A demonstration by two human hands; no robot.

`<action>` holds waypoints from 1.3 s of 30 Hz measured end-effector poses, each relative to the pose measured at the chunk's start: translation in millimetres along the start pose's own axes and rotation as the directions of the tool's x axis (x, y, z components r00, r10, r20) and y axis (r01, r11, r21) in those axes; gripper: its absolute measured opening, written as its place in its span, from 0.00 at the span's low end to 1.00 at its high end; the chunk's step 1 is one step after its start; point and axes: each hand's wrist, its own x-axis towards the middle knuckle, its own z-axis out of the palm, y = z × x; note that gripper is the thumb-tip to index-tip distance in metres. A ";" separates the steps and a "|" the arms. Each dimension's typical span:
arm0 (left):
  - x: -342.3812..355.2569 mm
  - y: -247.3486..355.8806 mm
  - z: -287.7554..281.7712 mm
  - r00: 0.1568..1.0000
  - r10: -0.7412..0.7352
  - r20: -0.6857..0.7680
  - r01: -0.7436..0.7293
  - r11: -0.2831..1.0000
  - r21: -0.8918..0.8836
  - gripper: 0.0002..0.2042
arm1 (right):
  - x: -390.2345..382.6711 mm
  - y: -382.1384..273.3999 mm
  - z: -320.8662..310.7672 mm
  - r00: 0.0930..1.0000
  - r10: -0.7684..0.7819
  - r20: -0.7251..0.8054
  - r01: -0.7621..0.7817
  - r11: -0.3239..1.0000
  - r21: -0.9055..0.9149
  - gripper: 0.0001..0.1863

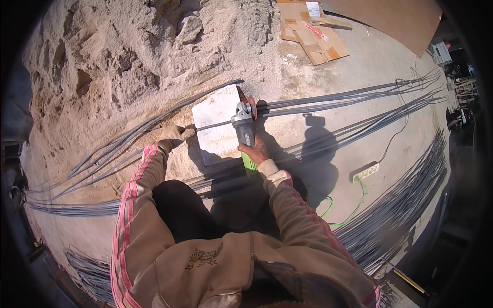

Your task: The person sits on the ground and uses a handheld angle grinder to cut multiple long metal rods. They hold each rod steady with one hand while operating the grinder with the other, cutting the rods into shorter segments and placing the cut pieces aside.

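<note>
My right hand is wrapped round the body of an angle grinder, grey at the front with a green rear end. Its reddish disc stands at the right edge of a pale block. A thin steel bar lies across that block and meets the grinder's head. Whether the disc touches the bar cannot be made out. Left of the block, my left hand, seemingly in a tan glove, is closed on the bar's left part.
A sandy mound rises at the far left. Bundles of steel bars run across the ground to the right, with a larger stack nearer. A power strip with a green cord lies at right. Flattened cardboard lies at the back.
</note>
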 end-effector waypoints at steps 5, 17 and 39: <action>-5.4 8.4 -1.3 0.999 0.046 -0.023 -0.046 0.999 -0.003 0.36 | 1.4 -2.2 -3.8 1.000 0.015 0.003 -0.015 0.999 -0.036 0.45; -2.4 6.2 -1.4 0.999 0.035 -0.013 -0.034 0.999 0.034 0.35 | 0.3 -6.5 -2.1 0.998 0.041 0.037 -0.043 0.998 0.040 0.41; -2.3 8.9 1.6 0.999 0.011 -0.035 -0.007 0.995 0.104 0.37 | 2.3 2.5 -2.4 0.999 0.019 -0.038 -0.021 0.998 -0.063 0.43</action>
